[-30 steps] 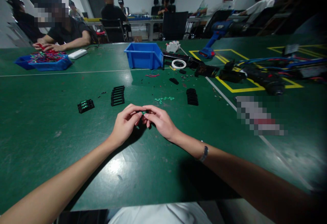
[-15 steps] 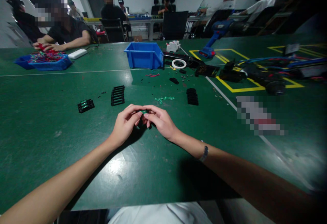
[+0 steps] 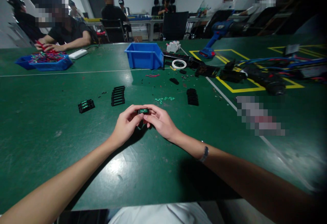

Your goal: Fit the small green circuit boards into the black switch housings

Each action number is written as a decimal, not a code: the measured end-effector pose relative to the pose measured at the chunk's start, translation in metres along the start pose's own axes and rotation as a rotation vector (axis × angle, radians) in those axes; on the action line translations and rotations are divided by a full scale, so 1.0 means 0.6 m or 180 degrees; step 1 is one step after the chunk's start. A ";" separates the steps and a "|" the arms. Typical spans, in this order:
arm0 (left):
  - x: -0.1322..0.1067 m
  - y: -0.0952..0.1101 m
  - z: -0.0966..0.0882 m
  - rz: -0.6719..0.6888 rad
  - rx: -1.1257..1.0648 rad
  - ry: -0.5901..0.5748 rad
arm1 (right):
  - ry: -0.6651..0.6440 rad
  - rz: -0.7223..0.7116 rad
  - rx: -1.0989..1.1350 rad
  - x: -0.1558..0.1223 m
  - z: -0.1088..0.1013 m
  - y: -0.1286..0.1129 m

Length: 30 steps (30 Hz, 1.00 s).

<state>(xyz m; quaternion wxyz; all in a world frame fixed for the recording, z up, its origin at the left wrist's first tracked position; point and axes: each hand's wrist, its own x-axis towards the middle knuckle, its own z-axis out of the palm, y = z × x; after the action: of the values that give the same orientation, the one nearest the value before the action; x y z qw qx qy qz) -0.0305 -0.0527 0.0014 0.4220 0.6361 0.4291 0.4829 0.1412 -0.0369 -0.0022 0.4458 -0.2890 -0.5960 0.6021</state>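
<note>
Between my two hands is a small black plastic part with a green piece (image 3: 143, 111) set in its face. My left hand (image 3: 127, 122) is closed on its left end, and my right hand (image 3: 159, 120) grips its right end; the fingers partly cover it. Just beyond the hands lies a scatter of small green pieces (image 3: 165, 99). To the left is a row of black bar-shaped parts (image 3: 118, 96). Farther left, a group of similar black parts with green inserts (image 3: 86, 106) lies together. Some black pieces (image 3: 192, 97) are stacked to the right.
A blue bin (image 3: 145, 56) stands beyond, with a white ring (image 3: 179, 64) beside it. A blue cordless drill (image 3: 217, 33) and cables (image 3: 283, 61) lie at the right. Across the table, a person handles red pieces over blue trays (image 3: 52, 65).
The held part now shows more of its green face and black ends, as my thumbs sit lower on it. My hands have hardly moved.
</note>
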 end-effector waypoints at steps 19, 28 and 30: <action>-0.001 0.005 -0.006 0.0240 0.0034 -0.0045 | -0.0072 -0.0106 -0.0158 0.000 -0.003 0.005; 0.001 0.005 -0.007 0.0241 -0.0002 -0.0065 | -0.0033 -0.0122 -0.0258 -0.001 -0.006 0.006; 0.001 0.006 -0.007 0.0223 -0.0025 -0.0065 | -0.0039 -0.0133 -0.0256 -0.001 -0.006 0.006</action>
<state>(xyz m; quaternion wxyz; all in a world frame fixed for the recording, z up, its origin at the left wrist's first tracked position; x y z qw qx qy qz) -0.0342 -0.0523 0.0059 0.4117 0.6540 0.4002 0.4925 0.1437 -0.0352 -0.0062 0.4427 -0.2904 -0.6283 0.5700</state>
